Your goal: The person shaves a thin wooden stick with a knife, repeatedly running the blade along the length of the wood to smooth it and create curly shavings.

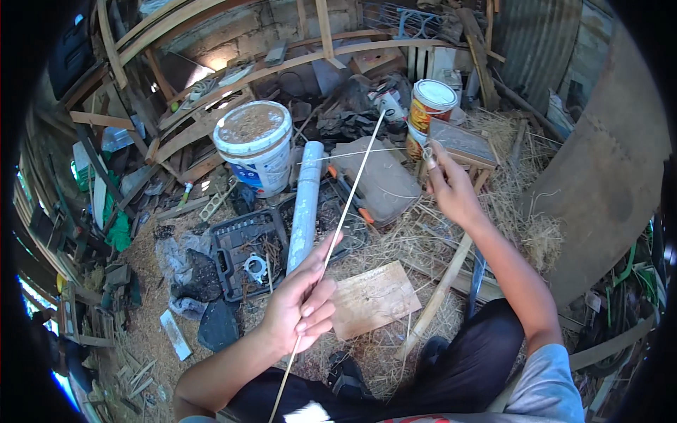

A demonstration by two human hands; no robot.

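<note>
My left hand (303,303) is closed around a long, thin, pale strip (362,169) that looks like split cane or bamboo. The strip slants from beside my left leg up past the grey case. My raised right hand (455,190) is pinched at the fingertips, in front of the wooden box. From those fingertips a second thin, light strand (381,150) reaches leftward, passing across the long strip in the picture. Whether the two touch I cannot tell. Below my hands a flat wooden board (377,299) lies on the ground between my feet and the tool case.
A white bucket (254,162) stands far left, beside a grey pipe (305,204). Near it lie an open black tool case (247,247) and a closed grey case (377,180). Stacked cans (431,106) and a wooden box (462,144) stand far right. Straw (543,243) and sawdust cover the ground.
</note>
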